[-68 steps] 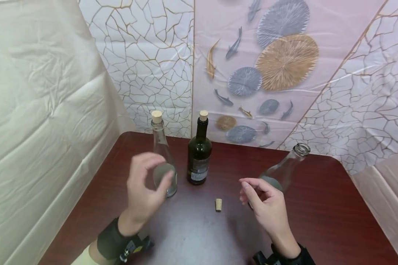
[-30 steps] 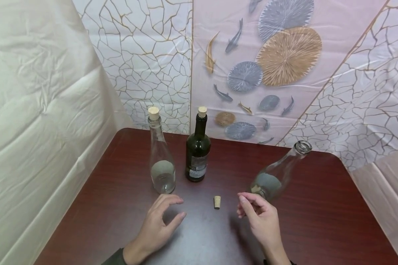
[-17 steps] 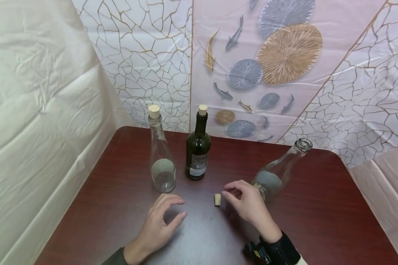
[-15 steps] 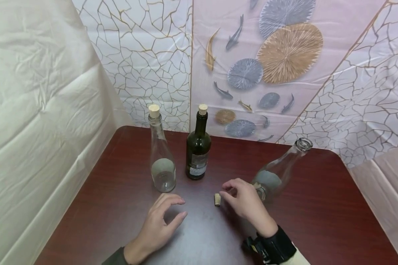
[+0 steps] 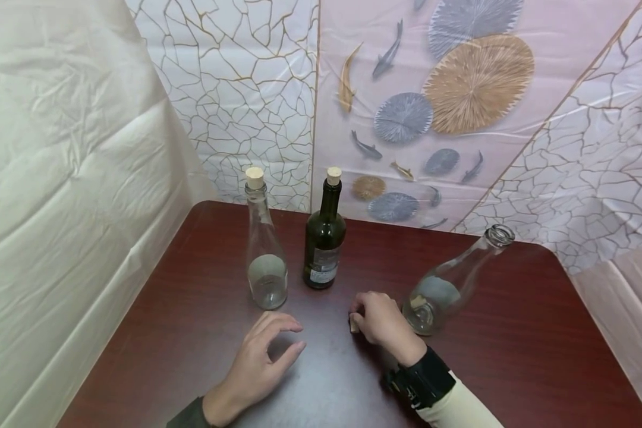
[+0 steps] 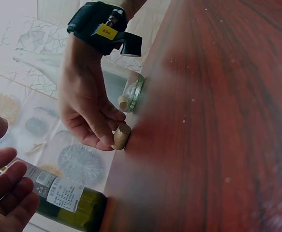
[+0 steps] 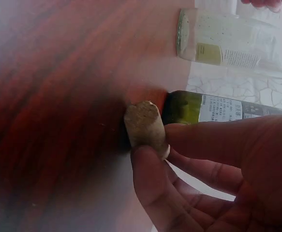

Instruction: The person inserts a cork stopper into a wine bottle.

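Note:
My right hand [image 5: 382, 321] pinches a small tapered cork [image 7: 145, 125] between thumb and forefinger, low at the dark red tabletop [image 5: 321, 380]. In the left wrist view the same cork [image 6: 122, 137] stands out past the fingertips, close over the wood. My left hand [image 5: 257, 362] rests near the table's front, fingers loosely bent and nothing between them. Just beyond it stands a clear glass bottle [image 5: 268, 273] with a cork in its mouth. A dark green wine bottle [image 5: 325, 238], likewise corked, is beside that. Behind my right hand is an uncorked clear bottle [image 5: 438, 291].
A cream cloth [image 5: 80, 238] hangs along the left side. At the table's back edge hangs a patterned backdrop [image 5: 246, 107] with crackle lines, fish and round leaves. A black wrist strap [image 5: 425, 377] with a camera sits on my right wrist.
My right hand has come left and down from beside the uncorked bottle and taken hold of the loose cork. Earlier, my left hand dropped from the left bottle to the tabletop.

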Motion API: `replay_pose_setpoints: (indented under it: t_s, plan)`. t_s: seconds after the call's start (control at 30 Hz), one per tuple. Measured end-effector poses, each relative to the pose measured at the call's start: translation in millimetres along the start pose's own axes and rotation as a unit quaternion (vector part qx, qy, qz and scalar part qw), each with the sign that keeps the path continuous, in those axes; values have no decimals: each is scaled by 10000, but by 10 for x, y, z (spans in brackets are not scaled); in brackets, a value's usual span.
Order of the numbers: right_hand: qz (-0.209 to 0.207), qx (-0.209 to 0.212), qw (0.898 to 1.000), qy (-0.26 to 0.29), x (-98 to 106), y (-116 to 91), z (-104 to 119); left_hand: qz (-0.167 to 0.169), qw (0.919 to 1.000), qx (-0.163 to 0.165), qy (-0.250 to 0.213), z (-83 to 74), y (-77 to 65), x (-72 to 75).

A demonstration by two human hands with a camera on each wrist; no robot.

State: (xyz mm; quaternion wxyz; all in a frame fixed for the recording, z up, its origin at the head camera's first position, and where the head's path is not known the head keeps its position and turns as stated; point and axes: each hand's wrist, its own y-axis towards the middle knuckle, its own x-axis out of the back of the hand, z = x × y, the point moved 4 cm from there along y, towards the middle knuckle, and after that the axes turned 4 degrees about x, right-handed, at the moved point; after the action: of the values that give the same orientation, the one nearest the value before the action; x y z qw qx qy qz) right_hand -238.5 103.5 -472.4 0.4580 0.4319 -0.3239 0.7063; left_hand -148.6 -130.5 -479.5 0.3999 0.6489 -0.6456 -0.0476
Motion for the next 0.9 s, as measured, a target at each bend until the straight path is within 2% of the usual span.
replay_pose_setpoints:
  t_s: [0.2,0.5,0.63,0.73,0.9]
  plan:
    - [-39,-68,10000,-53,22,-19,-6,-29,9999,-135,-16,-29,28,-18]
    - [-102,-11,9999,49,30,-66,-34,-18,9999,-110,-57,-46,17,-52]
    - [-470,166,9986,165,71,-105,-10,0,9999,-68,-95,-50,14,-61]
    - [-862,267,9949,446,128,-150,29,36,9999,-3,-119,-51,24,-67]
    - [-1532,410,9802,1187,241,-289,145,176,9998,47,-98,-73,92,-90]
